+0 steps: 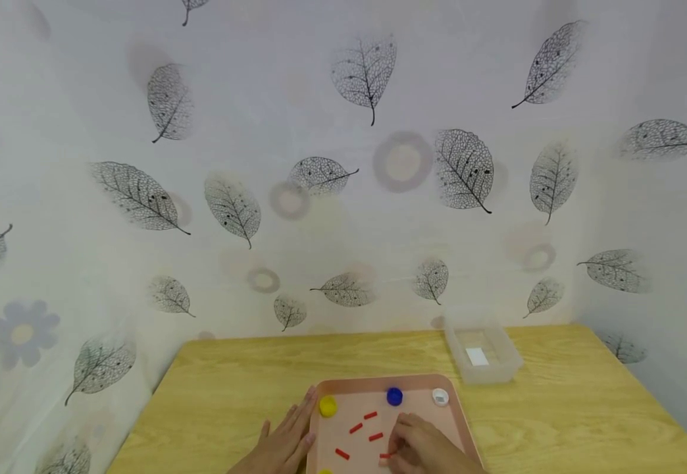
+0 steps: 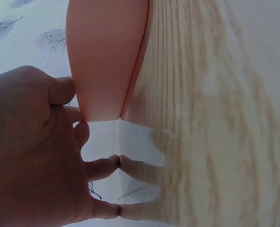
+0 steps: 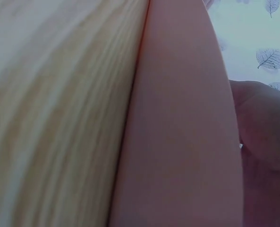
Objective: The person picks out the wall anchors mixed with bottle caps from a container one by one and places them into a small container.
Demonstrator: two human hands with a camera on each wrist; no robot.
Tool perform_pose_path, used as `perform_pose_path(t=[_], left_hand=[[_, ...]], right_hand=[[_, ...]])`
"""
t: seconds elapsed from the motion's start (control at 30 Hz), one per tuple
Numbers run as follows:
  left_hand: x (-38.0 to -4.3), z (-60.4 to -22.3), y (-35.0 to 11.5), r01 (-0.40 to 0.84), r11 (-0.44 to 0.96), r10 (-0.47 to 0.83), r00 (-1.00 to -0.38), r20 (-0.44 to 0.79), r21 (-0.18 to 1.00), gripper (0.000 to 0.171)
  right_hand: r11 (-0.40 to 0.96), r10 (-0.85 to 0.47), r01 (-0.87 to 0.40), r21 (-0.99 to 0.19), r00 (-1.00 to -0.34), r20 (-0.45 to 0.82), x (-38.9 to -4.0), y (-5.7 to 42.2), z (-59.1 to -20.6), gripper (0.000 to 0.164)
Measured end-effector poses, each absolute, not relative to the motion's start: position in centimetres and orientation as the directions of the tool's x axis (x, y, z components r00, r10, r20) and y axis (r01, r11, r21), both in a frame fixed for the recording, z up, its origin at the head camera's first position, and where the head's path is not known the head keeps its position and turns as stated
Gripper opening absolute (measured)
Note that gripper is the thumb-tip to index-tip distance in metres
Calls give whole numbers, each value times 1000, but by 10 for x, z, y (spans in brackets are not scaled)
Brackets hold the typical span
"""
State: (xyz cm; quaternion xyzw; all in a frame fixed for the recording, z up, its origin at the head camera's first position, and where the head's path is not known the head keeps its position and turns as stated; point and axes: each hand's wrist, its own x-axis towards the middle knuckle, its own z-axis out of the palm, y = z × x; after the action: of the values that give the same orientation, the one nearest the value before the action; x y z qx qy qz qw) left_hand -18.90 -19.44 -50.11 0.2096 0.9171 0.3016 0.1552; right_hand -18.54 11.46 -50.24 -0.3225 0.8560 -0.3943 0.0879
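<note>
A pink tray point(image 1: 463, 421) lies at the front of the wooden table, with several short red sticks point(image 1: 376, 437) scattered in it. My left hand point(image 1: 284, 442) rests at the tray's left side with its fingers extended. In the left wrist view, fingertips of the left hand point(image 2: 40, 151) touch the glossy tabletop beside the pink tray wall point(image 2: 106, 56). Over the tray's front right part, my right hand point(image 1: 423, 447) has bent fingers and pinches one red stick point(image 1: 385, 455). The tray wall point(image 3: 177, 118) hides most of that hand in the right wrist view.
Inside the tray, a yellow cap point(image 1: 328, 406), a blue cap point(image 1: 394, 396) and a white cap point(image 1: 440, 397) sit along the far side. Another yellow piece point(image 1: 325, 471) shows at the bottom edge. A clear plastic box point(image 1: 491, 375) stands behind the tray, near the patterned wall covering point(image 1: 343, 237).
</note>
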Motion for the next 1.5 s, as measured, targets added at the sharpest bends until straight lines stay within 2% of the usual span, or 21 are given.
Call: perform_pose_path(t=[0.13,0.2,0.27,0.37,0.43,0.5,0.6,0.67,0.7,0.77,0.83,0.93,1.0,1.1,1.27,1.5], left_hand=[[-188,-502,-194,282,740,470,-867,-168,611,60],[-188,-503,-194,277,745,467,-866,-178,607,61],[-187,-503,-194,266,753,458,-869,-189,602,61],[-187,-503,-194,264,752,457,-869,-190,604,61],[-186,-503,-196,281,741,467,-868,-168,610,60],[-183,-504,-204,447,696,581,-811,-75,562,71],[-177,-507,-215,703,592,728,-676,111,393,87],[-175,-509,-220,789,543,779,-601,180,286,97],[-175,-509,-220,797,540,780,-595,193,271,98],[-178,-507,-216,687,608,716,-691,100,398,87],[-180,-505,-212,572,664,652,-758,1,481,84],[-183,-503,-204,385,722,537,-836,-116,575,69],[-184,-504,-202,365,734,522,-842,-133,573,69],[-187,-505,-198,299,733,481,-863,-155,611,60],[-186,-506,-197,289,745,472,-865,-170,601,61],[-191,-505,-195,286,717,485,-860,-160,636,59]], right_hand=[[523,-590,-514,-680,-794,146,-184,118,-496,8],[527,-582,-561,-638,-785,210,-184,120,-494,12],[505,-584,-650,-568,-742,330,-185,122,-493,18],[454,-574,-784,-424,-621,533,-190,124,-494,25],[428,-561,-830,-357,-554,615,-193,126,-493,24],[414,-551,-834,-365,-549,629,-194,128,-490,21],[416,-538,-792,-447,-610,582,-191,133,-483,16],[427,-526,-757,-495,-653,545,-189,136,-478,16],[433,-516,-739,-516,-673,530,-188,137,-476,17],[448,-502,-725,-524,-688,523,-188,140,-471,15],[461,-483,-704,-540,-710,513,-187,143,-467,16],[501,-446,-662,-557,-749,490,-187,148,-462,19],[517,-426,-653,-554,-758,494,-188,151,-460,24],[508,-410,-667,-545,-744,528,-191,157,-459,26],[503,-379,-690,-521,-717,585,-196,166,-458,31],[560,-327,-657,-506,-736,593,-196,178,-452,35]])
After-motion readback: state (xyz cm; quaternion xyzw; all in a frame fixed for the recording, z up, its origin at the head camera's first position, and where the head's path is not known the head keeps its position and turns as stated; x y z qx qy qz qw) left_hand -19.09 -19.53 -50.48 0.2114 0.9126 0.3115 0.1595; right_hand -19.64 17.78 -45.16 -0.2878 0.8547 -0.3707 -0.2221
